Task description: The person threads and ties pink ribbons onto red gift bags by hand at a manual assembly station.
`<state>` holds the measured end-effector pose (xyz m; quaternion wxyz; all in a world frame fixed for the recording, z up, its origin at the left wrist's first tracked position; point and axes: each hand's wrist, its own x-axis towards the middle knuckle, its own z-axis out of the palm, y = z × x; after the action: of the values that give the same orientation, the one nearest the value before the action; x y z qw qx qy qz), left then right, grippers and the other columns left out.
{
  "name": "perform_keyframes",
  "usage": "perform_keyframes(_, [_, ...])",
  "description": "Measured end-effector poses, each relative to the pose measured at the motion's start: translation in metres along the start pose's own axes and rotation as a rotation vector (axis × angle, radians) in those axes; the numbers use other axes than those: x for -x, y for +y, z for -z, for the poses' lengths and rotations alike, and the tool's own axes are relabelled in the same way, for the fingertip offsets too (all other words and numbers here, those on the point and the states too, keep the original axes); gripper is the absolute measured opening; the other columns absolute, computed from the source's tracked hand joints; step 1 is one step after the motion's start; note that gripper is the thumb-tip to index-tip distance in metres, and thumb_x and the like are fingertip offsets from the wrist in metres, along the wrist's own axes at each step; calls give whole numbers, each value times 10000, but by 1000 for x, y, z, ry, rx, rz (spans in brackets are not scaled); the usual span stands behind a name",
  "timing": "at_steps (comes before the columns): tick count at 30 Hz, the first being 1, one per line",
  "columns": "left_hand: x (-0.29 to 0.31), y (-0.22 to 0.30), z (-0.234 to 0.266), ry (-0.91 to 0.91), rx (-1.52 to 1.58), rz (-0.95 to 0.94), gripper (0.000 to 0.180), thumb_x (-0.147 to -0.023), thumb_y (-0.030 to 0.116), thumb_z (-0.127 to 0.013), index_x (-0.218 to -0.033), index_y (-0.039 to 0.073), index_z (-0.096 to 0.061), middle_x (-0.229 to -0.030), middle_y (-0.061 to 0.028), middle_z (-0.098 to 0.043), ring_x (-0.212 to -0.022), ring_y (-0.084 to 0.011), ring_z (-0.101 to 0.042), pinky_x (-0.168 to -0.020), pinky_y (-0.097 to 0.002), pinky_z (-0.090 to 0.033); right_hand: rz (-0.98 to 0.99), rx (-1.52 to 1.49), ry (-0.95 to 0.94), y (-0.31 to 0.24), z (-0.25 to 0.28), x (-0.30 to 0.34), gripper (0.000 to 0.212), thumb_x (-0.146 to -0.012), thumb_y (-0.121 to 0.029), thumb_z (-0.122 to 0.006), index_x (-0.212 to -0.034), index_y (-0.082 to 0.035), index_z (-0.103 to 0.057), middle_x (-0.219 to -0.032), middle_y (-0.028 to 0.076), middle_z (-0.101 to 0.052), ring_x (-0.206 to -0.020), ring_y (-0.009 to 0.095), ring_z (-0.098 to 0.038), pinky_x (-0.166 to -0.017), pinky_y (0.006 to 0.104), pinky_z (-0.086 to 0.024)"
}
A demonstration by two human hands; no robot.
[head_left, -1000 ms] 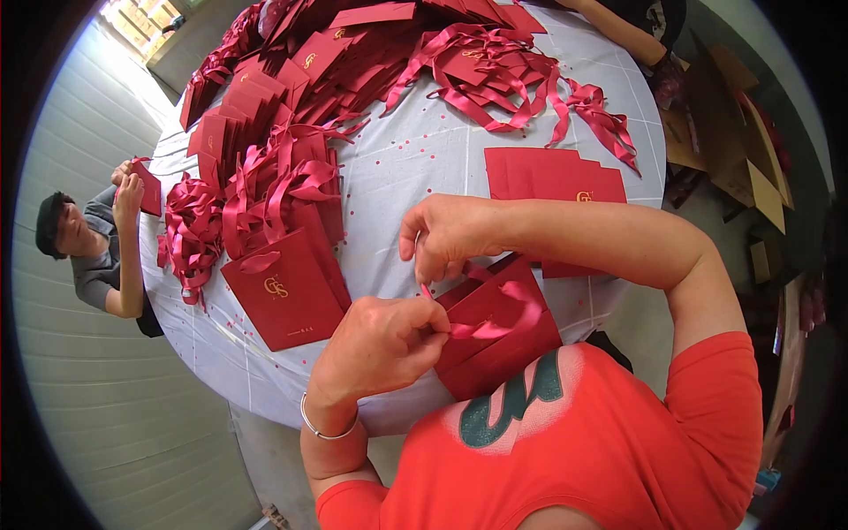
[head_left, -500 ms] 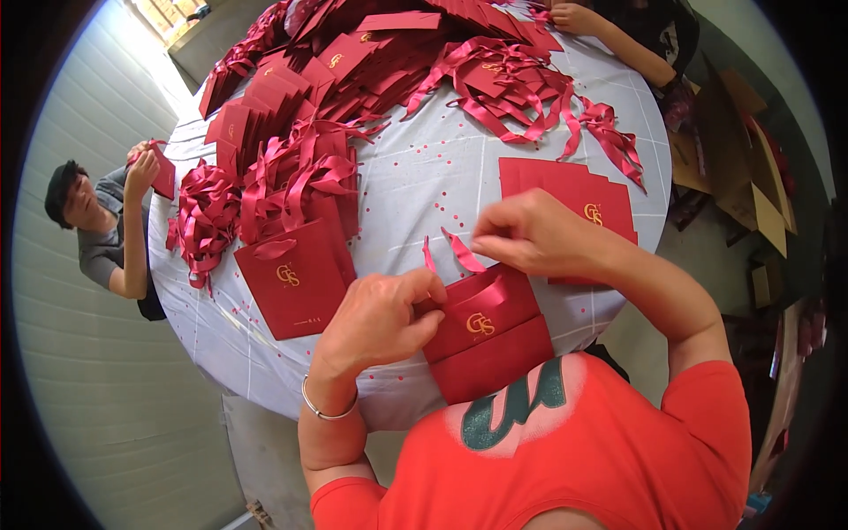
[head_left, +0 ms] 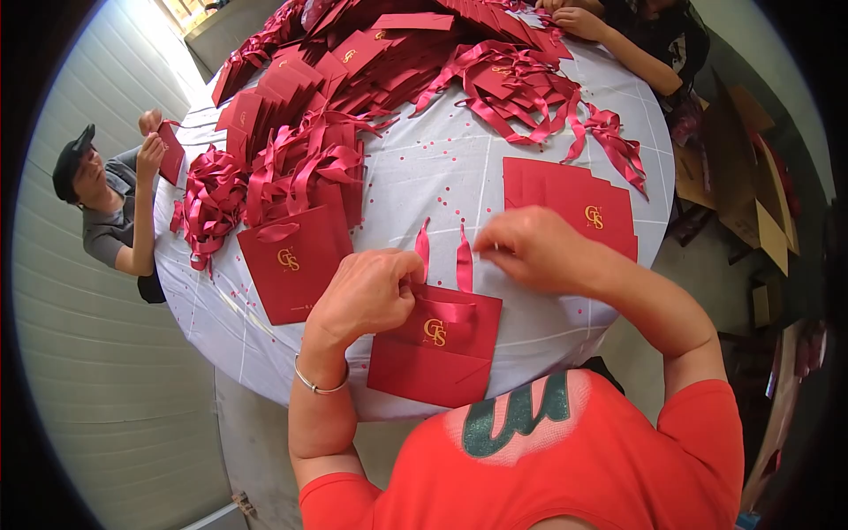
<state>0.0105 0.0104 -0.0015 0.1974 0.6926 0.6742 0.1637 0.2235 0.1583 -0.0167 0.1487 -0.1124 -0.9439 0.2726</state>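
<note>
- far left: someone in a dark cap [head_left: 73,162] holding a small red bag [head_left: 171,154]
- next, a tangle of ribbons [head_left: 215,196] on the tabletop [head_left: 397,203]
- left hand [head_left: 369,290]: fingers curled at the near bag's top left corner, can't tell if they're pinching
- that red bag [head_left: 433,369] lies near, centre, two ribbon ends [head_left: 464,261] pointing far
- right hand [head_left: 534,252]: fingertips slightly parted, just beside the right ribbon end
- right: fanned red bags [head_left: 530,185]

A round, white-clothed surface [head_left: 389,208] carries red paper gift bags [head_left: 433,367], tangled satin ribbons [head_left: 212,190] and scattered small red dots [head_left: 446,188].
</note>
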Motion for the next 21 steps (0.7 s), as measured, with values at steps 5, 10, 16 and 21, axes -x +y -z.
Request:
perform_keyframes(5, [-2,0,-1,-25,29,19,159,-713,23,-567,-842,23,-660,-804,-172,-672,-772,-391,-641,-693,-465,-512,14,137,-32,34,-4,-33,120,-871,-126,-676,-975,-81,-714,-1001,104,-663,-872,315,-658,-762,417,-527])
perform_keyframes(10, [0,-7,-6,32,36,-23,155,-689,17,-594,-831,22,-656,-706,-155,-641,-662,-341,-640,-635,-404,-513,3,125,-163,39,-5,-46,132,-859,-145,-695,-981,-98,-709,-1003,109,-621,-905,316,-640,-778,414,-518])
perform_keyframes(16, [1,-8,-10,73,27,21,153,-731,18,-583,-864,23,-659,-732,-176,-654,-707,-373,-654,-666,-435,-516,16,54,-201,43,-4,-51,115,-843,-140,-712,-948,-94,-696,-995,100,-614,-914,296,-639,-782,397,-516])
perform_keyframes(21, [-3,-4,-12,76,-16,63,236,-798,43,-538,-972,25,-697,-791,-207,-674,-744,-401,-649,-707,-466,-522,52,-9,-216,49,-5,-51,107,-833,-110,-715,-933,-85,-686,-980,94,-617,-898,279,-642,-781,384,-518])
